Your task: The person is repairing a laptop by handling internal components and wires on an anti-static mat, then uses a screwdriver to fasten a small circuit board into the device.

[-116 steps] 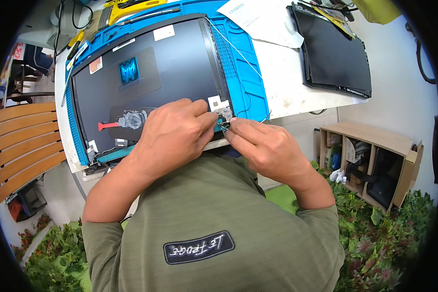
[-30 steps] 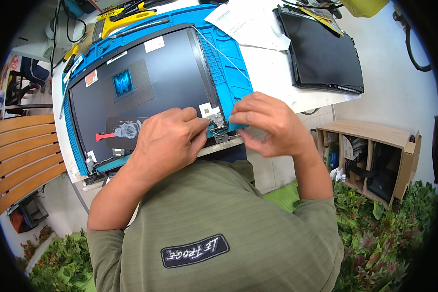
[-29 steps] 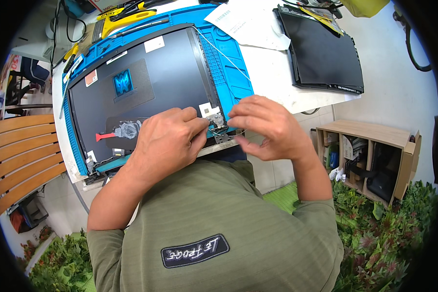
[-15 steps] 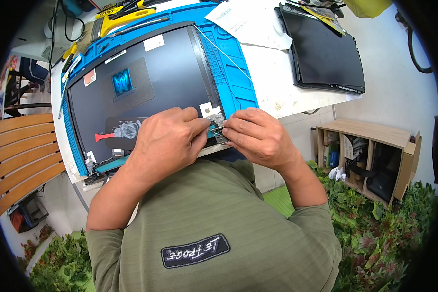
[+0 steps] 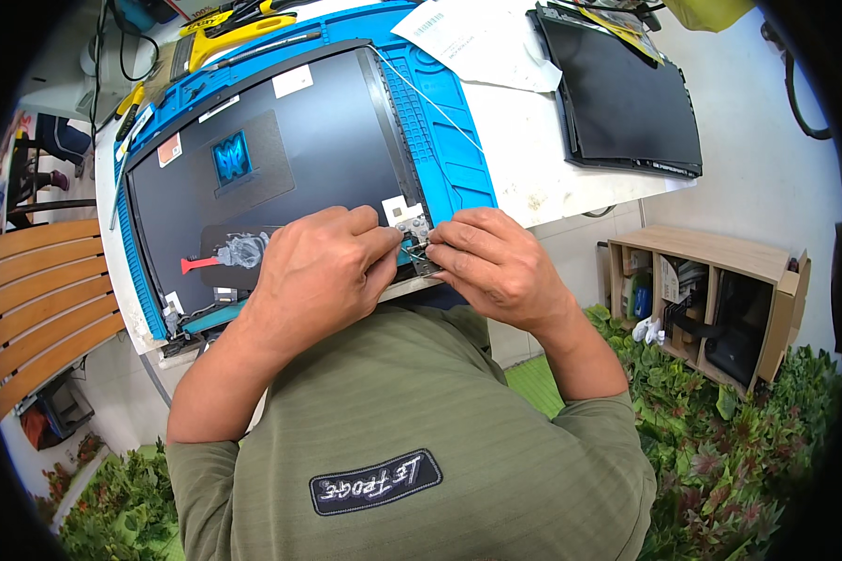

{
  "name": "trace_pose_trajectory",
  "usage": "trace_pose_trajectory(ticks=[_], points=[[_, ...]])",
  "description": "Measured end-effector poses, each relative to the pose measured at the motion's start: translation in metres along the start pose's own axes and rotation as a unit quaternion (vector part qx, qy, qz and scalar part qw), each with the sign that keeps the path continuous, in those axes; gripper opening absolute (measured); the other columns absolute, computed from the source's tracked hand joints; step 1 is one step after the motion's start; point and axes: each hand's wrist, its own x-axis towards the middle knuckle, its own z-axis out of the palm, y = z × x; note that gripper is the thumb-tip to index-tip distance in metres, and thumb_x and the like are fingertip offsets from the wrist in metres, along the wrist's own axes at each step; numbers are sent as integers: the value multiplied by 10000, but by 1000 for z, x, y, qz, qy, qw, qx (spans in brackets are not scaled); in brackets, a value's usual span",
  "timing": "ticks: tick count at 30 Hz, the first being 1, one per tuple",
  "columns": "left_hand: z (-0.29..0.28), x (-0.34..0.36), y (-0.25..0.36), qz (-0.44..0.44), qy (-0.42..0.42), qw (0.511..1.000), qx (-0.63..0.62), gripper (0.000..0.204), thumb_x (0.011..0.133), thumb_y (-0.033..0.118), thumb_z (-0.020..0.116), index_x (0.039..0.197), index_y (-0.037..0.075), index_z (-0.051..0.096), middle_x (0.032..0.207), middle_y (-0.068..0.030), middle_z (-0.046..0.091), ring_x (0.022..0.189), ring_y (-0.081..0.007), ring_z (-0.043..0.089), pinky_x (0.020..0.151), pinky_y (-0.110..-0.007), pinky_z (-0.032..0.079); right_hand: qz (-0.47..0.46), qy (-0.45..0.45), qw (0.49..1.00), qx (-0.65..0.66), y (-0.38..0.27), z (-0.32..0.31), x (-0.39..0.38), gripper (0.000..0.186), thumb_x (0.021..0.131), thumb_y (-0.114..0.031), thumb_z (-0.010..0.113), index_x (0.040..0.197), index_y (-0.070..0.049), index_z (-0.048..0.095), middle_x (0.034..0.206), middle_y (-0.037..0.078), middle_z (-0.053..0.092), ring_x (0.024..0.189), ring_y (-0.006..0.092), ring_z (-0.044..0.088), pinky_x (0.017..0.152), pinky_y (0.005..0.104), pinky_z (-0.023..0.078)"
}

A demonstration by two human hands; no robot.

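Note:
A dark laptop lid panel (image 5: 332, 122) lies on a blue work mat (image 5: 454, 154), with a blue emblem (image 5: 232, 157) and several stickers on it. Both my hands meet at its near right corner, by a metal hinge (image 5: 413, 227). The thumb and fingers of my left hand (image 5: 332, 257) are pinched together beside the hinge; whatever is between them is hidden. My right hand (image 5: 496, 262) is closed at the fingertips on a thin cable (image 5: 415, 251) by the same corner. A small red-handled tool (image 5: 199, 265) rests on the panel, next to a crumpled greyish lump (image 5: 242, 250).
Yellow-handled tools (image 5: 229, 42) lie beyond the mat. A white paper sheet (image 5: 472, 47) and stacked dark panels (image 5: 627, 103) occupy the table's right side. A slatted wooden bench (image 5: 47, 299) stands left, a wooden shelf unit (image 5: 720, 257) right. Leafy plants (image 5: 748, 449) spread across the floor.
The lid panel and mat sit very slightly further left and up in the picture. Both hands keep nearly the same pinched pose at the corner.

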Motion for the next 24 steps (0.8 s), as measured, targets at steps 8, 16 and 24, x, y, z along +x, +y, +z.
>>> trace_pose_trajectory(ticks=[8,16,24], points=[[0,0,0,-2,-2,1000,1,101,916,136,861,1015,120,873,817,-47,663,747,-271,697,647,-435,554,-6,22,1000,8,3,3,-3,354,791,-68,934,1114,7,811,1174,104,771,1118,296,736,954,436,614],[-1,0,2,-1,-3,1000,4,105,913,135,864,1016,118,873,818,-47,663,744,-268,698,640,-434,550,36,30,999,6,-3,6,-8,382,778,-63,948,1130,-14,808,1153,98,738,1096,312,709,931,441,593],[0,-1,1,0,-4,1000,3,111,913,136,861,1022,116,873,830,-48,672,757,-274,700,653,-437,555,53,18,998,2,-8,2,-6,390,786,-81,954,1142,-14,810,1151,102,746,1083,309,706,931,446,575]])
